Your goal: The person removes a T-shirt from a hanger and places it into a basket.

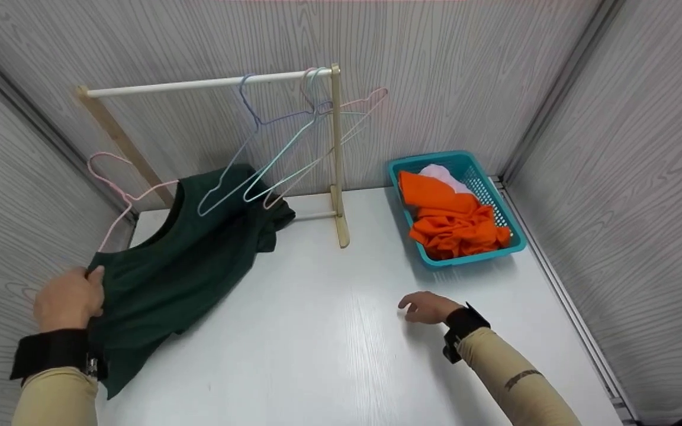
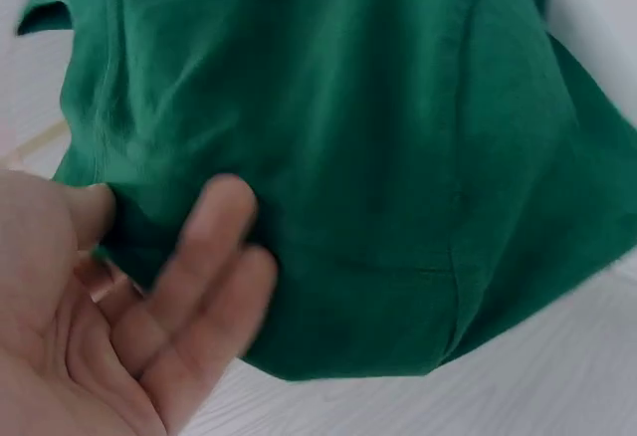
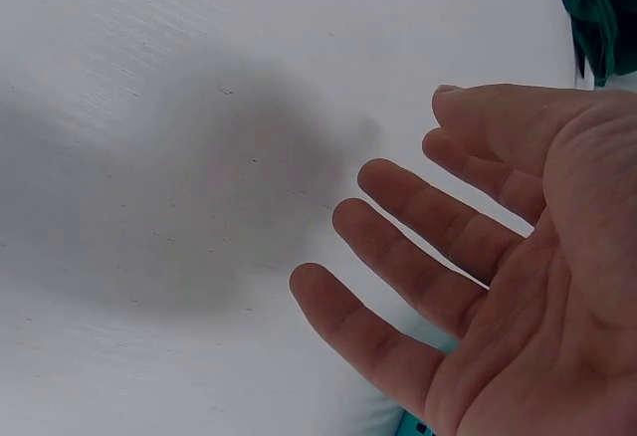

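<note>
A dark green T-shirt hangs on a pink hanger at the left, its neckline spread below the hanger's hook. My left hand pinches the shirt's near shoulder; in the left wrist view the thumb and index finger of that hand are at the green cloth while other fingers lie over it. Over the white table my right hand hovers with nothing in it. Its fingers are spread and relaxed in the right wrist view, where the hand casts a shadow on the tabletop.
A rack with a white rail and wooden posts stands at the back left. A blue hanger, a mint hanger and another pink hanger are on its right end. A teal basket holds orange cloth and a pale pink cloth.
</note>
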A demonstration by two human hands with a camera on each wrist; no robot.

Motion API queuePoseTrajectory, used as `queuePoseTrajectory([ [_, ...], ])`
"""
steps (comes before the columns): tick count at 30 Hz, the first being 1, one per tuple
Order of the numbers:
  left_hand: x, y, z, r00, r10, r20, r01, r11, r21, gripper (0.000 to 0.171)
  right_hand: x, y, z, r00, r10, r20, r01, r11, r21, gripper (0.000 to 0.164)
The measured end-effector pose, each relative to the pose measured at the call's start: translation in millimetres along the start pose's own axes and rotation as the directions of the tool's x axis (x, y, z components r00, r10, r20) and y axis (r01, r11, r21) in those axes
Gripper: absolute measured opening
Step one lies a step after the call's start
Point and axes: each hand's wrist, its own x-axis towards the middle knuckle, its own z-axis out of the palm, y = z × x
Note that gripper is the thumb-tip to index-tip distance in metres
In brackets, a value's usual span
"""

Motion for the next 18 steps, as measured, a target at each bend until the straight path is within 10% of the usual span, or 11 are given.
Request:
queuePoseTrajectory([
  [18,1.6,3.8,28.2,0.980,0.104,0.168,-0.121,0.988,0.097,0.065,0,3,5,1.000,0.003,0.003,-0.003,1.000,0.014,0.035],
])
